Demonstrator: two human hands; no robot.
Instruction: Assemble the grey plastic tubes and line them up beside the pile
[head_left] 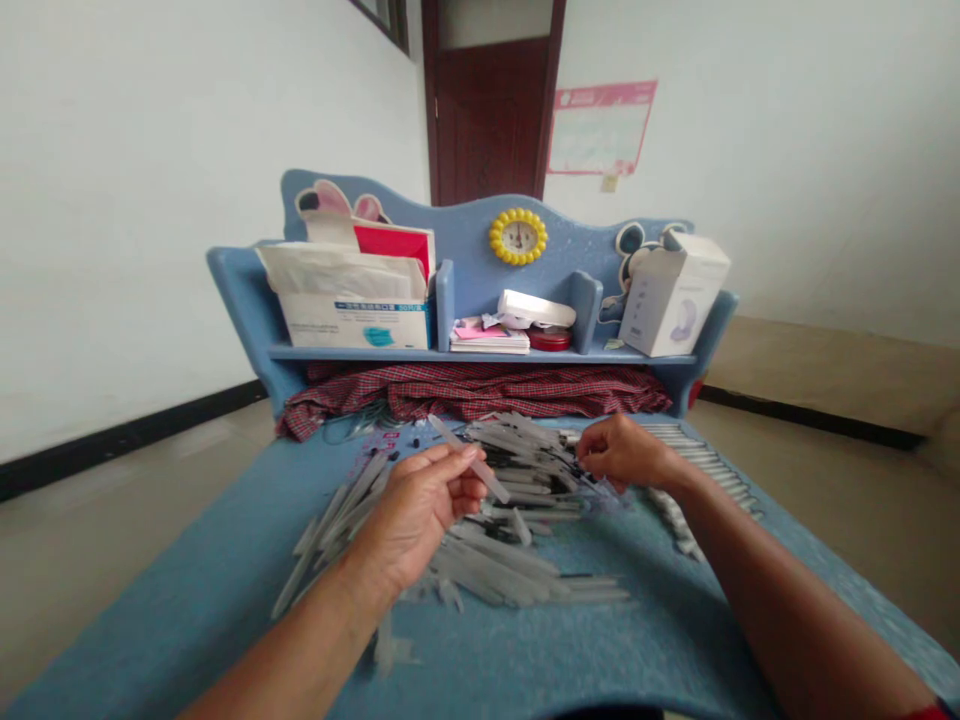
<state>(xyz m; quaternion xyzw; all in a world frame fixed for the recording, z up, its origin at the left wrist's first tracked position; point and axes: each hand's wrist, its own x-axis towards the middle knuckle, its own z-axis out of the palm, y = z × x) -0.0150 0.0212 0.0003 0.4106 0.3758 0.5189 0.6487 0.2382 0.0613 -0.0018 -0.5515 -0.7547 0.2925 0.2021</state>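
Pinching a translucent tube (492,481) between closed fingers (470,488), the left hand (416,510) hovers above a tube pile (495,570) on the blue surface (540,655), while the right hand (619,450) curls at the pile's right edge, its hold impossible to tell.

Soft, diffuse light leaves the walls (187,200) pale and the desk (172,600) moderately dim. A soft-edged shadow darkens it just inside the right forearm (787,600), toward the near edge. Wide-angle distortion stretches the desk's near corners; the pale strips (487,575) mid-desk look slightly smeared.
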